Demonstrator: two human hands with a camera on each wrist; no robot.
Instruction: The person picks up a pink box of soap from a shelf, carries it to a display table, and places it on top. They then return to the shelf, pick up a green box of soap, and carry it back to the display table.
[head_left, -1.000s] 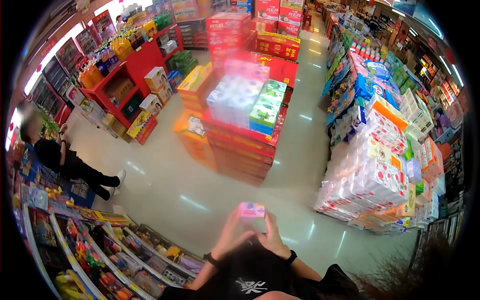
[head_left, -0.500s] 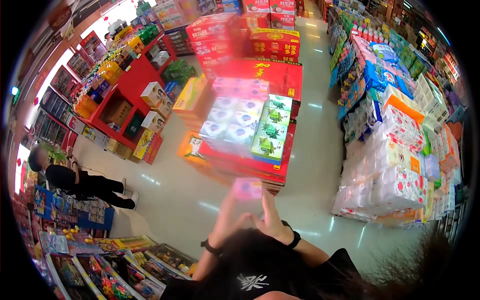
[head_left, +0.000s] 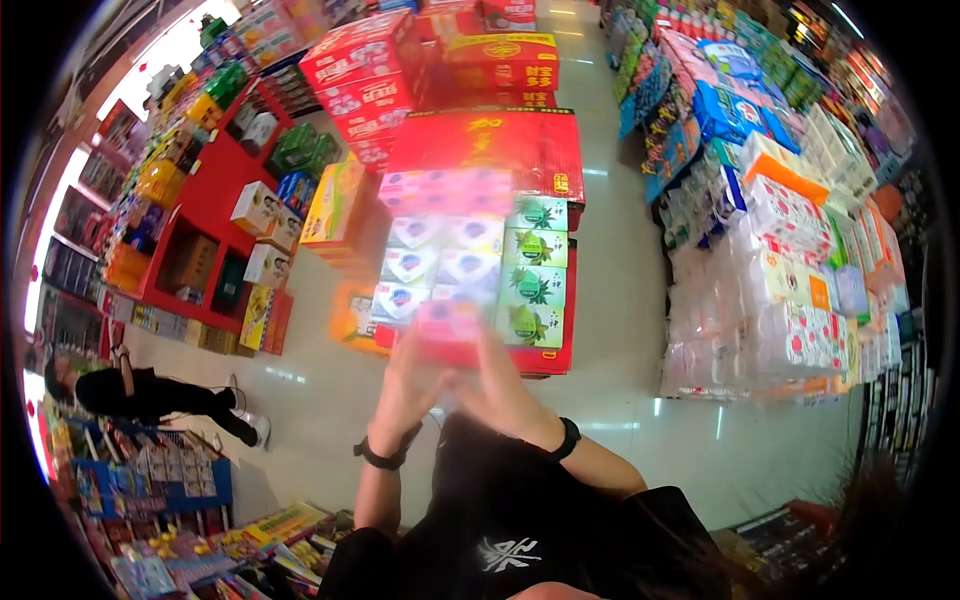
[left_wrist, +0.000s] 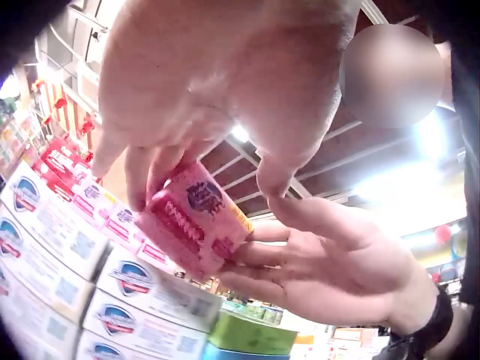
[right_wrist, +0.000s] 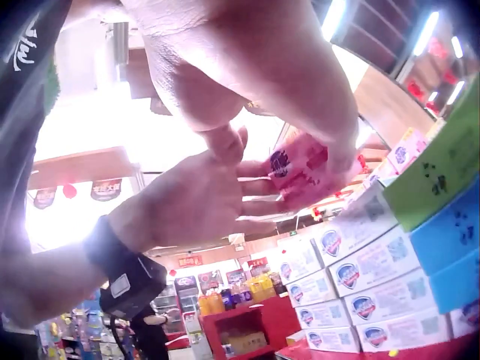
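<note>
A small pink soap box [head_left: 447,322] is held up between both hands. My left hand [head_left: 403,385] grips its left side with the fingers. The fingers of my right hand [head_left: 508,400] hold the opposite side. In the left wrist view the printed face of the pink box [left_wrist: 199,217] is tilted, and the right fingers [left_wrist: 259,262] lie along its edge. The thumbs meet below the box. Just beyond it stand white soap packs [head_left: 408,265], with a row of pink packs [head_left: 445,190] behind and green boxes [head_left: 535,285] to the right.
The packs sit on a red carton display [head_left: 545,360]. Red cartons [head_left: 360,85] rise behind it, and yellow boxes [head_left: 333,205] stand at its left. Tissue packs [head_left: 790,320] are piled across the aisle. A person in black [head_left: 150,392] stands at the far left.
Both hands, with the pink soap box between them, have come closer to the display and now overlap its front packs. The shelf at lower left has slipped mostly out of view.
</note>
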